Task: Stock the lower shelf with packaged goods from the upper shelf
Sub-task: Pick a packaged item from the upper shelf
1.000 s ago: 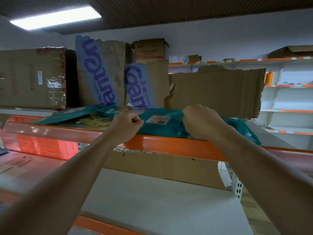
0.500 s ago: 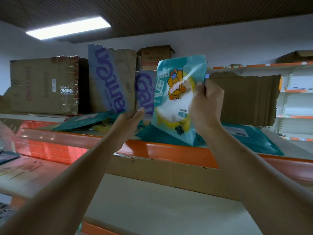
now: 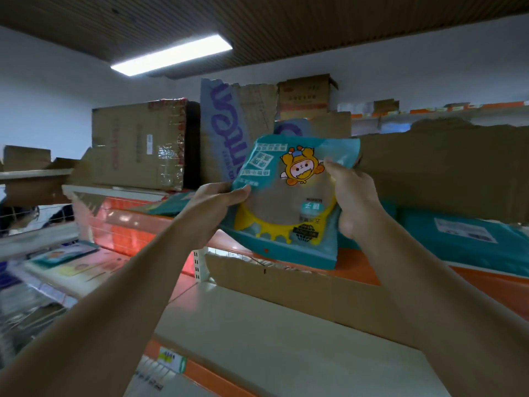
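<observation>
From the head camera, you are in the carry step. You hold one teal snack pouch (image 3: 289,204) up in front of the upper shelf (image 3: 483,285), off its orange rail and not yet on the lower shelf (image 3: 286,339). The pouch is upright and tilted a little, with its cartoon print facing you.

Your left hand (image 3: 214,202) grips the pouch's left edge. The thumb is pressed on the front and the other fingers are tucked behind, out of sight. Your right hand (image 3: 355,196) pinches the right edge higher up, with the thumb across the front near the top corner and the fingers curled round the back. Both hands are closed firmly on the film and neither has a spare finger on anything else.

I judge that the next move is to bring the pouch down and toward you, clear of the orange rail, onto the beige board of the lower shelf. That board lies behind the price label (image 3: 171,358). The pouch looks soft and may flop, so support it from both sides until it rests.

More teal pouches (image 3: 463,233) lie flat on the upper shelf to your right, beneath a leaning cardboard sheet (image 3: 443,167). They are the stock to be moved after this one.
</observation>
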`<state>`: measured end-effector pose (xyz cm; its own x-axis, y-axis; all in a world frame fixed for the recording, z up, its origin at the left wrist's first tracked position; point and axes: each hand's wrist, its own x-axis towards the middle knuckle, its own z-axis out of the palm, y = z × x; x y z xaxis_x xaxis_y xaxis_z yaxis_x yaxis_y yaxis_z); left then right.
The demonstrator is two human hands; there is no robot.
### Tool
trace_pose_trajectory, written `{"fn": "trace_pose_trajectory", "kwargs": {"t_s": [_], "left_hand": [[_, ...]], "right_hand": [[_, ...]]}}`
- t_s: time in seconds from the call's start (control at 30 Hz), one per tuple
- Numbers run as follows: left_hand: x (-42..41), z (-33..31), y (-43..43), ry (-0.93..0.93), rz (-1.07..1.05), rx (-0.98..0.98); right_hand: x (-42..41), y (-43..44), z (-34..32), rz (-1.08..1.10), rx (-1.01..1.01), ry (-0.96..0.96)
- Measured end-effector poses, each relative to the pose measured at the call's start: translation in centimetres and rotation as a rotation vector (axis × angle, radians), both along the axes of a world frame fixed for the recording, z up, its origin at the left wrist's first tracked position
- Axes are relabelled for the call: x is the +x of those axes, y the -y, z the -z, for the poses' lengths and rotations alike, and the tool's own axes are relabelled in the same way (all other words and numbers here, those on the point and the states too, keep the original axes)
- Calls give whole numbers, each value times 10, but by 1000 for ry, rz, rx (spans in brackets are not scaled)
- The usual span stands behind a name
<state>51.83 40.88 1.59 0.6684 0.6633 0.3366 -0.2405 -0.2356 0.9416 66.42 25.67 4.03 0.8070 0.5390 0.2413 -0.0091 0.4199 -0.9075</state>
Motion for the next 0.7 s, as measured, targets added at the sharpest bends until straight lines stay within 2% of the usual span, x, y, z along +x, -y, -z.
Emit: {"fn": "trace_pose_trajectory", "kwargs": {"t_s": [0.13, 0.47, 0.7], "left_hand": [[-20, 6, -12, -17, -71, -4], [-69, 29, -25, -32, -122, -79], [-110, 45, -47, -111, -65, -121]], "right_hand": [[-8, -15, 7, -113, -19, 35], [-27, -55, 26, -186, 2, 108], [-59, -84, 42, -369, 38, 113]]}}
